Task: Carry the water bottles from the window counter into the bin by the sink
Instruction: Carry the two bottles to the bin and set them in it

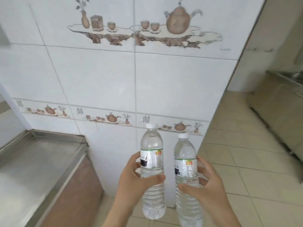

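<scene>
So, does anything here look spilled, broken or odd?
Nothing stands out. The left hand and right hand each hold a capped, upright bottle; the counter and floor look dry.

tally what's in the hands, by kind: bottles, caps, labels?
Water bottles: 2, the left bottle in the left hand, the right bottle in the right hand
White caps: 2
Labels: 2
Total: 6

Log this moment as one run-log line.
phase: carrying | left hand: holds clear plastic water bottle upright | right hand: holds second clear plastic water bottle upright | bin: not in view
</scene>
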A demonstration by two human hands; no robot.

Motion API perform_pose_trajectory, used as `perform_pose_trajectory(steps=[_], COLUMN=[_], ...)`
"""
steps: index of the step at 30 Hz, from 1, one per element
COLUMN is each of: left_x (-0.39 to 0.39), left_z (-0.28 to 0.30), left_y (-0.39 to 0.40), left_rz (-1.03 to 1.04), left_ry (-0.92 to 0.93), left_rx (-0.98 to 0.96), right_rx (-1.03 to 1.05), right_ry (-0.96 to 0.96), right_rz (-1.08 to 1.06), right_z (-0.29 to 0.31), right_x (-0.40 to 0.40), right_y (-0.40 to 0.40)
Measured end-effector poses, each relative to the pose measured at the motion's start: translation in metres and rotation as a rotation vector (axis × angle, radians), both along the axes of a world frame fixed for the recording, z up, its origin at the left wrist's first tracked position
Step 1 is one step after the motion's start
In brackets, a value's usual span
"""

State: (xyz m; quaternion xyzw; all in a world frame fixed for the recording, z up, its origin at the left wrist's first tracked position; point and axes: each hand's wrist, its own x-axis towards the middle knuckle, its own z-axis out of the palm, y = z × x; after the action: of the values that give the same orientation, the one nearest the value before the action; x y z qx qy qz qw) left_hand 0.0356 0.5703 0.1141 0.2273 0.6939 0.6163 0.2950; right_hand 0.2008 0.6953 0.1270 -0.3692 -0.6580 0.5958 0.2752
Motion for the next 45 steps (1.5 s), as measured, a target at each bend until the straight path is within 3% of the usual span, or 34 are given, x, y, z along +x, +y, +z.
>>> perform_pose_trajectory(steps=[9, 21, 33, 45], left_x=[0.156, 0.273, 0.336, 0.378], left_z=[0.001, -0.018, -0.01, -0.022], left_y=[0.136, 0.33, 0.585, 0.81], left_rz=[-0.365, -0.692, -0.847, -0.801], left_ry=[-0.037, 0.03, 0.004, -0.003], left_rx=[-0.002, -0.038, 0.003, -0.023], right_rx=[-0.008, -0.011, 0.032, -0.008], right_ry=[-0.034, -0.028, -0.046, -0.056], right_rz=[-0.351, -0.688, -0.91, -0.896], right_z=[-0.004, -0.031, -0.018, -0.036], right_x=[0.177, 0.296, 0.362, 0.417], right_y=[0.09, 0.22, 0.431, 0.661])
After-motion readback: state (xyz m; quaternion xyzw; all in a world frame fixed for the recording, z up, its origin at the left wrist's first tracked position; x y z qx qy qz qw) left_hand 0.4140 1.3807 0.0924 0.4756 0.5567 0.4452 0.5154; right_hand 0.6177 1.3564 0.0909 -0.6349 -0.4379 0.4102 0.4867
